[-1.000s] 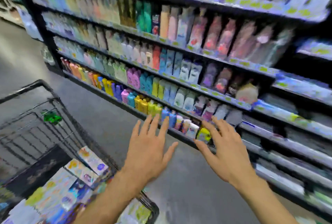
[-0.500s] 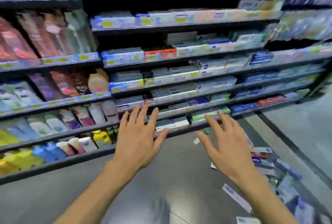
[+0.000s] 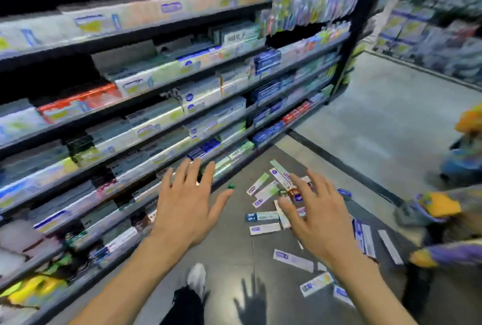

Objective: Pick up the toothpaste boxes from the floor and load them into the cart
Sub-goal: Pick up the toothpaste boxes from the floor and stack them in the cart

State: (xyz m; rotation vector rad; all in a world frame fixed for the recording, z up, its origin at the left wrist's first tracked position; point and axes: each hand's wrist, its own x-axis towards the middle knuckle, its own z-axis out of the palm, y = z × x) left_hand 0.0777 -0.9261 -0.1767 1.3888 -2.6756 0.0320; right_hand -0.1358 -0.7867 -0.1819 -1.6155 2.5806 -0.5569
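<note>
Head view, nearest: a white shoe [image 3: 197, 279] and a dark trouser leg [image 3: 186, 306] at the bottom edge, with the shadow of a spread hand [image 3: 254, 304] on the grey floor [image 3: 227, 254].
Hands: two, both bare and held out palm down above the floor. Left hand [image 3: 186, 207] has its fingers straight and fanned wide, holding nothing. Right hand [image 3: 317, 217] is likewise spread wide, fingers slightly bent, holding nothing.
Toothpaste boxes [image 3: 263, 228] on the floor: roughly fifteen can be made out, though blur and the right hand hide some, so the exact count cannot be told.
Axis of the boxes: all lie flat; long axes are mixed. Two just left of the right hand's thumb run almost level across the frame. One by the right wrist [image 3: 293, 260] slants down to the right. The far cluster [image 3: 260, 184] slants up to the right. Three long ones [image 3: 369, 241] right of the right forearm run nearly straight away from the camera.
Boxes relative to hands: the scatter lies under and around the right hand, mostly between the two hands and beyond the right fingertips; none touches either hand. The left hand is over bare floor beside the lowest shelf.
Shelving [image 3: 130, 126]: five or so tiers of boxed toothpaste along the left, blurred.
Far right: blurred orange, blue and purple goods [image 3: 440, 207] beside the aisle.
</note>
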